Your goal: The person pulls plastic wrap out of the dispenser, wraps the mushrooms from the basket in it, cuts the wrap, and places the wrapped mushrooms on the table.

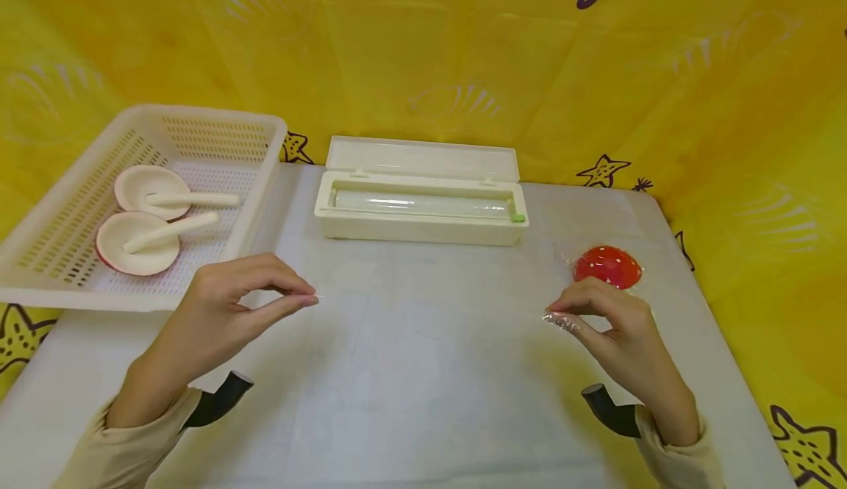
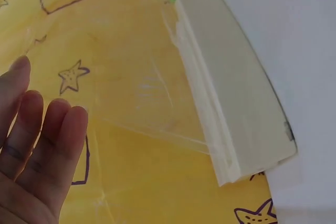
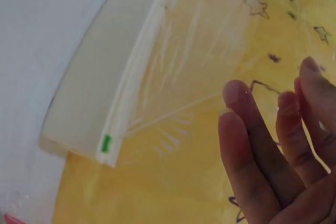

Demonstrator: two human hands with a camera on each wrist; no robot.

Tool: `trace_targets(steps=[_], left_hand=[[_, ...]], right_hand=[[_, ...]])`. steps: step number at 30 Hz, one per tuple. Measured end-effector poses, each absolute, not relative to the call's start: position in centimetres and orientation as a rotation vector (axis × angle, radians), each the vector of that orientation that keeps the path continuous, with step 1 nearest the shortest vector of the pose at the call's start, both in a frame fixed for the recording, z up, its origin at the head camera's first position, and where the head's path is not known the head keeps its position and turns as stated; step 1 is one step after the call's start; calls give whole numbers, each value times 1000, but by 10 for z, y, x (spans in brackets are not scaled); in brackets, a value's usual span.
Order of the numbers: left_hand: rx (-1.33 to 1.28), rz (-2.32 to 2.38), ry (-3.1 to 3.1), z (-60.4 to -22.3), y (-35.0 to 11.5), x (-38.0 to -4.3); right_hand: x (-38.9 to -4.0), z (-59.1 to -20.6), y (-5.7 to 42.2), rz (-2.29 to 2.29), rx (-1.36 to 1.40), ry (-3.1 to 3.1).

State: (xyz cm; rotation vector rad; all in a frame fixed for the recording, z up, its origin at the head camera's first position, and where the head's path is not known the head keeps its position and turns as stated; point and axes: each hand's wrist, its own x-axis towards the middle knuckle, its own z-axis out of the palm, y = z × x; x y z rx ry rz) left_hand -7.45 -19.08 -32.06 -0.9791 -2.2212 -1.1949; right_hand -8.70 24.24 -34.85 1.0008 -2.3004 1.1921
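Note:
My left hand (image 1: pixel 228 320) pinches one edge of a sheet of clear cling film (image 2: pixel 147 93) between thumb and fingertips. On the other side my right hand (image 1: pixel 618 334) pinches the film too, and some of it lies crumpled around the thumb. Both wrist views show the film stretched from the white dispenser box (image 1: pixel 423 230) toward the hands. In the head view the sheet is almost invisible. The box stands at the back of the table with its lid (image 1: pixel 423 158) raised, and a film roll (image 1: pixel 423 204) lies inside.
At the left, a white plastic basket (image 1: pixel 265 180) holds two red-rimmed bowls (image 1: pixel 147 252) with white spoons (image 1: pixel 195 199). A red, white-dotted dome (image 1: pixel 607 265) with clear film around it sits just beyond my right hand. Yellow patterned cloth (image 1: pixel 423 55) hangs behind the table.

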Motion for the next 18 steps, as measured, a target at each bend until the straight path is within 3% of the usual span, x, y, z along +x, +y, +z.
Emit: trace_targets(steps=[18], left_hand=[[-1038, -1183, -2414, -378, -197, -60]], right_hand=[[-81, -392, 243, 1243, 1071, -2639]])
